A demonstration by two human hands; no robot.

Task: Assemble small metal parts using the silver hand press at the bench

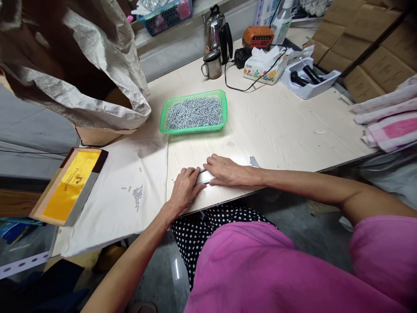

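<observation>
Head view: a small clear plastic bag [204, 176] is pressed flat at the table [293, 130] edge between left hand [185, 188] and right hand [224, 170], grip unclenched, green basket of screws [194, 112] seemingly full, loose screws [137, 194] left.

Table [280, 126]: pale wood-grain laminate, smooth, slight sheen. Green basket [169, 126]: glossy moulded plastic mesh, full of small bright metal screws [194, 112]. More metal screws [137, 195] loose on a matt white cloth sheet [110, 217]. Small flat piece [204, 176] under both hands: pale, shiny, looks like metal or plastic, cannot tell which. Kettle [213, 28] and mug [212, 64]: polished stainless steel, black plastic handle on the kettle. Sack [107, 52]: woven plastic, crinkled, dull silver-grey. Boxes [374, 48]: matt brown cardboard. Towels [391, 126]: soft terry cloth, rough nap. Yellow box lid [70, 184]: satin card, gold print. Shirt [276, 269]: matt pink knit fabric.
</observation>
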